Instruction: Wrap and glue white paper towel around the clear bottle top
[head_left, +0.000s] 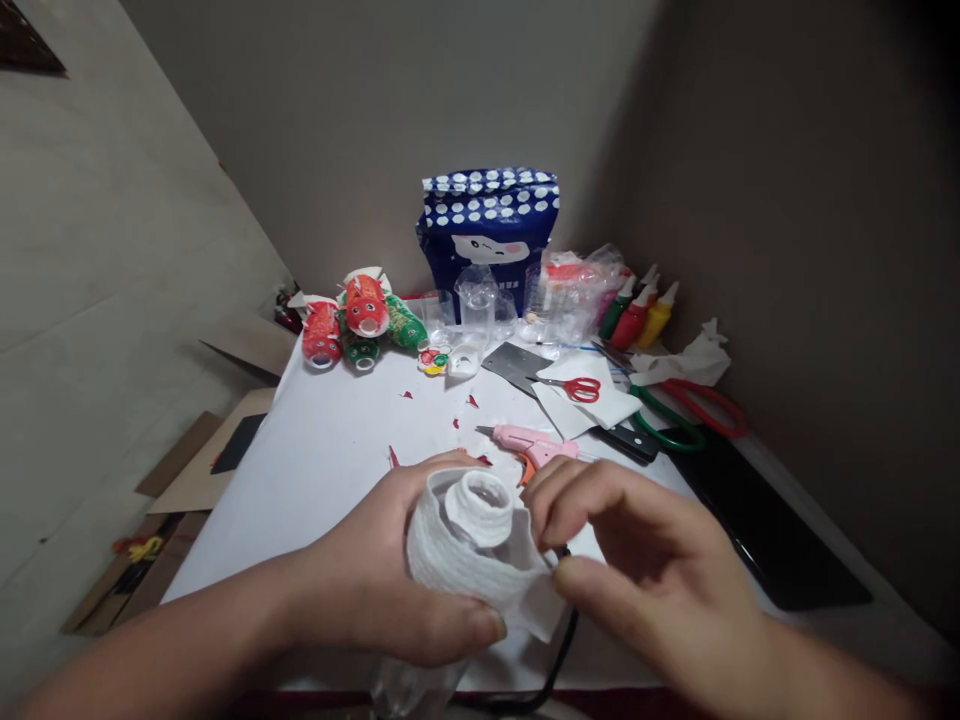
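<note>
My left hand (375, 570) is wrapped round a white, textured, paper- or cloth-like piece (465, 575), thumb in front and fingers behind. Inside this piece stands a narrower white ring (484, 510) with an opening facing up. My right hand (637, 560) pinches the loose right edge of the white piece between thumb and fingers. Below the left hand, part of a clear plastic object (420, 685) shows; whether it joins the white piece I cannot tell. A pink glue gun (529, 442) with an orange trigger lies just behind my hands, its nozzle pointing left.
Red and green fish figures (365, 305) sit back left. A blue bag (487, 245), clear plastic cups (480, 300) and paint bottles (630, 315) line the back. Red scissors (581, 388), green-and-red-handled shears (675, 430) and a black tray-like panel (765, 530) lie right.
</note>
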